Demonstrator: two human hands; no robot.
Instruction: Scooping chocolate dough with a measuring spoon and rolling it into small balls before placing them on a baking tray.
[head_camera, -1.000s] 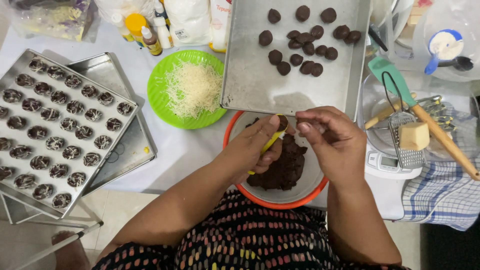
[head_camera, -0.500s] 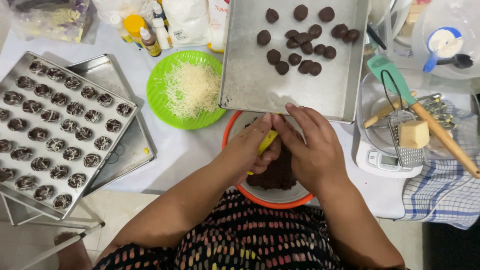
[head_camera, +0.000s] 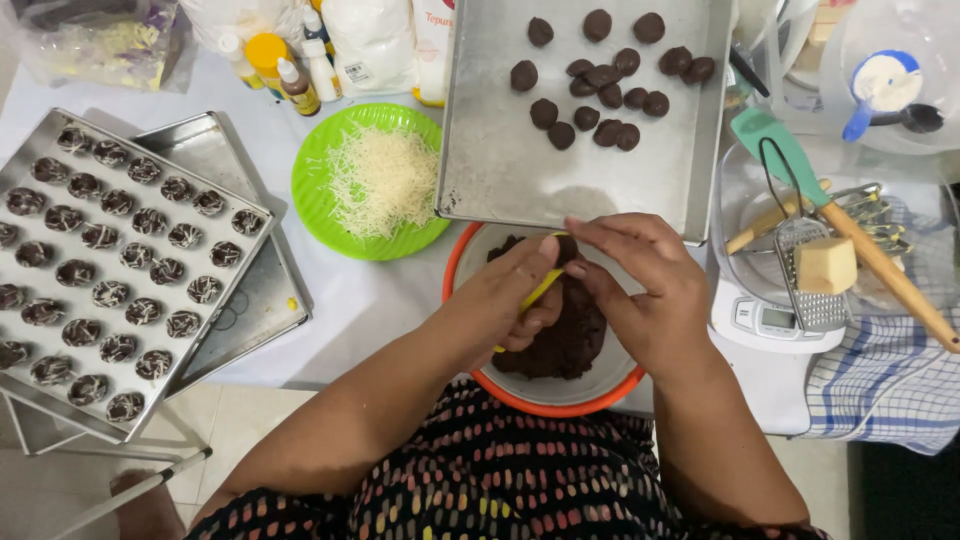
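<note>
An orange-rimmed white bowl (head_camera: 470, 262) sits at the table's front edge, with dark chocolate dough (head_camera: 570, 340) in it. My left hand (head_camera: 520, 300) is over the bowl, closed around a yellow spoon (head_camera: 540, 290). My right hand (head_camera: 645, 285) hovers beside it, its fingertips touching the spoon's head and the dough on it. Just behind the bowl lies a metal baking tray (head_camera: 500, 170) with several dark dough balls (head_camera: 600, 75) grouped at its far end.
A green plate (head_camera: 312, 205) of grated cheese stands left of the bowl. Further left, a tray (head_camera: 25, 150) holds several decorated chocolate cookies, stacked on another tray. Bottles and bags line the back. At right are a kitchen scale (head_camera: 770, 320), a grater, a spatula and a checked cloth (head_camera: 880, 380).
My right hand, raised with a pinch of dough a second ago, has come down over the bowl and now meets the spoon held by my left hand.
</note>
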